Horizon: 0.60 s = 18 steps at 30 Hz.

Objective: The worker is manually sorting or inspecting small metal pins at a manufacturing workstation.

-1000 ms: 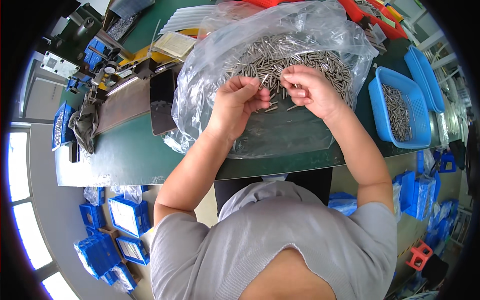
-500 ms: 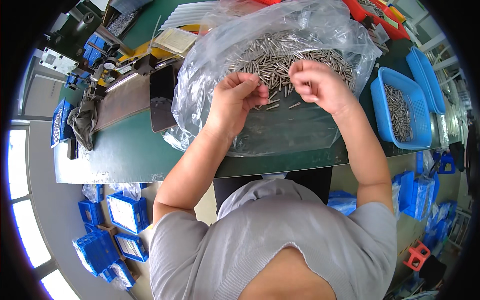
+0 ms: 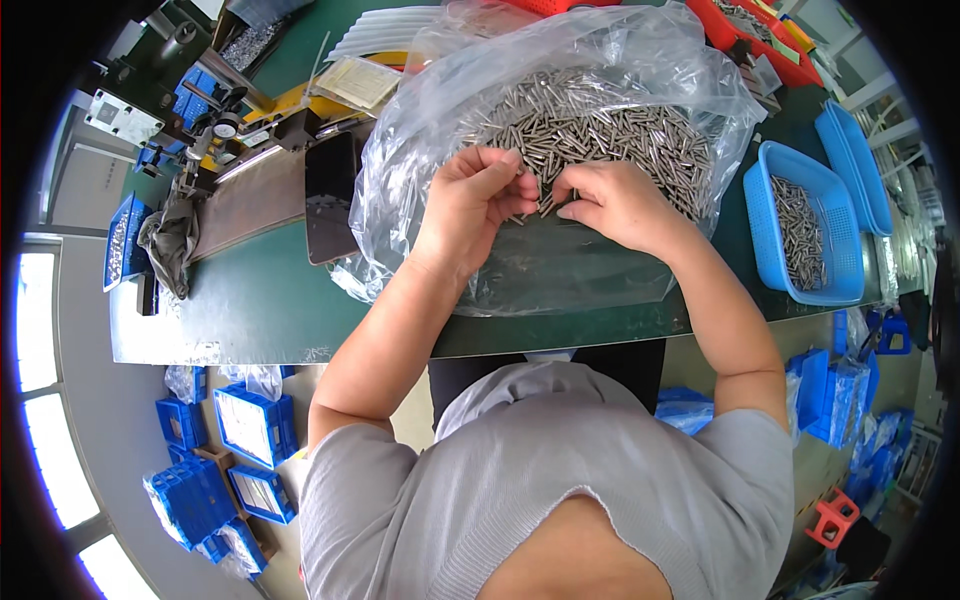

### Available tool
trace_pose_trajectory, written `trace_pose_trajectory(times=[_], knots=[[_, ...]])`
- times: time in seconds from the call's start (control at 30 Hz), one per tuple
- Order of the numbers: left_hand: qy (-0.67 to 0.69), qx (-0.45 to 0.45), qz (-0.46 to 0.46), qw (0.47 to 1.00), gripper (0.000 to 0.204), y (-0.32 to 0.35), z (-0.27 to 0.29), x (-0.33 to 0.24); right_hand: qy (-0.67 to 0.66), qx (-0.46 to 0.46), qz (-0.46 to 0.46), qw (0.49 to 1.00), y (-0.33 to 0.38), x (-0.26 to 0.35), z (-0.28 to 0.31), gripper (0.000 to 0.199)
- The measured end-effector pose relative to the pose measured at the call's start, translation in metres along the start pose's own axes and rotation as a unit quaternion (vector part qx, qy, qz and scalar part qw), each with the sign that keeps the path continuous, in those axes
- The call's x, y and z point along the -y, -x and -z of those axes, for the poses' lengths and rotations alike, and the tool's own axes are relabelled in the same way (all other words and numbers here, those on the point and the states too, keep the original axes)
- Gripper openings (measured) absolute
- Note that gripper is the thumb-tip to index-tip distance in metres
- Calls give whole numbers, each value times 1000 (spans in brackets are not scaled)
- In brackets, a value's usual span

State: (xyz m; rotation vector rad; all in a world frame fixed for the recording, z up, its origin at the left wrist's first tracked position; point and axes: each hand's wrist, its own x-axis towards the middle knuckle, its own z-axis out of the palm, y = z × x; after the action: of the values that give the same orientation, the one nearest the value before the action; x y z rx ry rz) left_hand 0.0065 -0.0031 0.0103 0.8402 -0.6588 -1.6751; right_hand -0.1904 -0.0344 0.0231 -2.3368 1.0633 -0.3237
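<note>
A heap of small, slender metal pins [image 3: 600, 130] lies on a clear plastic bag [image 3: 420, 130] spread over the green table. At the heap's near left edge, my left hand [image 3: 470, 195] is closed in a pinch, thumb against forefinger; what sits between the tips is too small to make out. Just right of it my right hand [image 3: 620, 205] reaches down to the pins. Its thumb and forefinger close around a metal pin [image 3: 547, 207] at the near edge of the heap. The fingertips of the two hands are close together but apart.
A blue basket [image 3: 758, 230] of similar pins stands at the right, with another blue basket [image 3: 858, 165] beyond it. A dark flat tablet-like panel [image 3: 330, 200] lies left of the bag. Farther left are a dial gauge [image 3: 226, 127] and a grey cloth [image 3: 172, 240]. A red bin [image 3: 790, 65] sits far right.
My right hand has moved left and slightly down, from over the heap to its near edge beside my left hand. The left hand has stayed pinched in about the same place.
</note>
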Motion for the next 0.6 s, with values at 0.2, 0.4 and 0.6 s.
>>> trace_pose_trajectory(times=[0.2,0.4,0.6], knots=[[-2,0,1,1000,12,-1,-1,0,20,-56,92,994,-2,-8,-6,16],[-3,15,4,1000,11,-2,0,2,71,-51,80,993,1,-3,-7,14],[-30,15,29,999,11,-1,-1,3,-16,-85,68,994,0,-8,0,14]])
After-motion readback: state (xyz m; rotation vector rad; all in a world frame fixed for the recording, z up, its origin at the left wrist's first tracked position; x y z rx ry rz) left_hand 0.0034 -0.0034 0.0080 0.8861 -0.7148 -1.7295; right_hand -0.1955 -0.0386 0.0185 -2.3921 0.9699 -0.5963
